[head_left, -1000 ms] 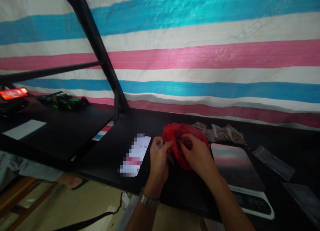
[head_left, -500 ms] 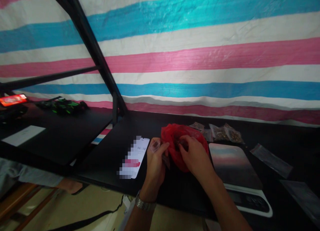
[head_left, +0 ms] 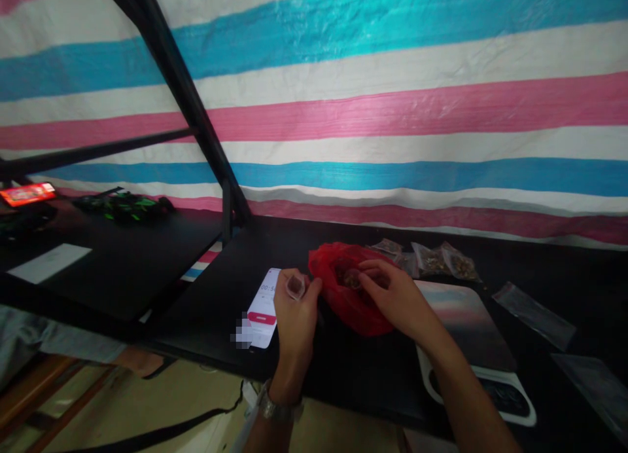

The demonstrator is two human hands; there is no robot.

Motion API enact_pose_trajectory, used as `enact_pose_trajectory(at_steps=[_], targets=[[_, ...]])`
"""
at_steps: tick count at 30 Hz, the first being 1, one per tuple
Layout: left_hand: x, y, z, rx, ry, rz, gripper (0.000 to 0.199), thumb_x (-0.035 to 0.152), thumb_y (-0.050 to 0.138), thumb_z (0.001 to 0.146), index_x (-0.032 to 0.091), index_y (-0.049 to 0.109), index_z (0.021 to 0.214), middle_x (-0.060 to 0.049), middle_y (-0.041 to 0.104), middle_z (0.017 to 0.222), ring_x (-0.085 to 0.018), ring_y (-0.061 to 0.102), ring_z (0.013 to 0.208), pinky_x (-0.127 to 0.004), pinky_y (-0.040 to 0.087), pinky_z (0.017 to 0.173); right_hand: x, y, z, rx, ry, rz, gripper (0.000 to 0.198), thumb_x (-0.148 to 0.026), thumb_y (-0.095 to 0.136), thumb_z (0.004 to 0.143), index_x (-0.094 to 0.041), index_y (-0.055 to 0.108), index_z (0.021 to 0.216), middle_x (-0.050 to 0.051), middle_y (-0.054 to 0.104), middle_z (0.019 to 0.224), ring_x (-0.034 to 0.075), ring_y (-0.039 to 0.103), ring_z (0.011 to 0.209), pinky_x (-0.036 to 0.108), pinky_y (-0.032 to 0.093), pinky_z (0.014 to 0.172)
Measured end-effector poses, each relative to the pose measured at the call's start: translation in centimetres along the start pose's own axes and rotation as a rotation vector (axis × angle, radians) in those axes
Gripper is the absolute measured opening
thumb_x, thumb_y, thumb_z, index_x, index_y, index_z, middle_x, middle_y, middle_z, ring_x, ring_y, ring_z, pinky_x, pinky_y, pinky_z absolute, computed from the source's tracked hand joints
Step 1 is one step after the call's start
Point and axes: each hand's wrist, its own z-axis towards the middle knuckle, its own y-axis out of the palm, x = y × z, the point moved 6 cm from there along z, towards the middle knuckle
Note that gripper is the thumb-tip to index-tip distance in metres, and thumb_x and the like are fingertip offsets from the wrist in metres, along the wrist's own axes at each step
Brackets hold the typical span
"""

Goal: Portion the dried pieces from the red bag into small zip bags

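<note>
A red plastic bag (head_left: 338, 302) sits on the black table with its mouth spread and brown, bit-like contents (head_left: 349, 277) showing inside. My right hand (head_left: 387, 289) is at the right side of that mouth, thumb and fingertips curled together beside the contents; what they pinch is hidden. Wrapped in my left hand (head_left: 298, 309) is a small clear plastic bag (head_left: 296, 287), its opening facing up, just left of the red bag. Most of this small bag is covered by the fingers. Under the right forearm lies a kitchen scale (head_left: 471, 322), partly hidden.
A lit phone (head_left: 262, 309) lies left of my left hand. Several filled small bags (head_left: 432, 260) rest behind the scale, and flat clear bags (head_left: 534, 315) at the right. On the left table are white paper (head_left: 49, 263) and a black-green object (head_left: 127, 206). A person's leg (head_left: 88, 345) shows below.
My left hand has shifted slightly left, over part of the phone, and the small bag's opening shows more. My right hand has drawn back from deeper in the red bag, whose contents are now visible.
</note>
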Motion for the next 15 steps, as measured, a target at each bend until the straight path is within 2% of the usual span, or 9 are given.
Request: enact_pose_trajectory(at_steps=[3, 5, 8, 12, 15], targets=[[3.3, -0.3, -1.0, 0.049, 0.300, 0.198, 0.027, 0.020, 0.082, 0.075, 0.024, 0.055, 0.079, 0.006, 0.050, 0.070, -0.013, 0.046, 0.062, -0.023, 0.039, 0.061, -0.6, -0.8, 0.0, 0.019, -0.006, 0.077, 0.014, -0.023, 0.067, 0.093, -0.020, 0.073, 0.106, 0.007, 0.083, 0.101, 0.022, 0.079, 0.093, 0.036, 0.062, 0.089], [3.8, 0.3, -1.7, -0.023, 0.360, 0.264, 0.022, 0.022, 0.081, 0.081, 0.024, 0.059, 0.082, 0.005, 0.053, 0.071, -0.014, 0.047, 0.063, -0.024, 0.039, 0.062, -1.3, -1.4, -0.1, 0.030, -0.022, 0.128, 0.016, -0.026, 0.070, 0.092, -0.021, 0.073, 0.106, 0.008, 0.083, 0.104, 0.023, 0.080, 0.096, 0.037, 0.062, 0.092], [2.5, 1.4, -2.1, -0.149, 0.296, 0.345, 0.018, 0.023, 0.081, 0.082, 0.024, 0.063, 0.084, 0.004, 0.058, 0.070, -0.016, 0.050, 0.062, -0.026, 0.038, 0.062, -2.5, -1.8, -0.6, 0.018, -0.050, 0.186, 0.022, -0.033, 0.073, 0.091, -0.022, 0.073, 0.110, 0.009, 0.083, 0.110, 0.024, 0.080, 0.102, 0.038, 0.062, 0.095], [0.4, 1.5, -1.8, -0.174, 0.204, 0.371, 0.020, 0.020, 0.086, 0.077, 0.025, 0.067, 0.082, 0.001, 0.065, 0.071, -0.019, 0.054, 0.065, -0.027, 0.036, 0.065, -4.5, -1.3, -1.7, 0.000, -0.125, 0.220, 0.021, -0.032, 0.072, 0.090, -0.022, 0.073, 0.109, 0.008, 0.082, 0.111, 0.023, 0.079, 0.100, 0.037, 0.064, 0.093], [-0.3, 1.2, -1.6, -0.170, 0.165, 0.387, 0.015, 0.024, 0.084, 0.080, 0.026, 0.070, 0.083, -0.001, 0.069, 0.073, -0.021, 0.058, 0.068, -0.028, 0.037, 0.065, -5.8, -0.3, -2.6, 0.020, -0.150, 0.115, 0.021, -0.027, 0.073, 0.089, -0.023, 0.074, 0.109, 0.007, 0.082, 0.108, 0.022, 0.078, 0.094, 0.038, 0.064, 0.090]])
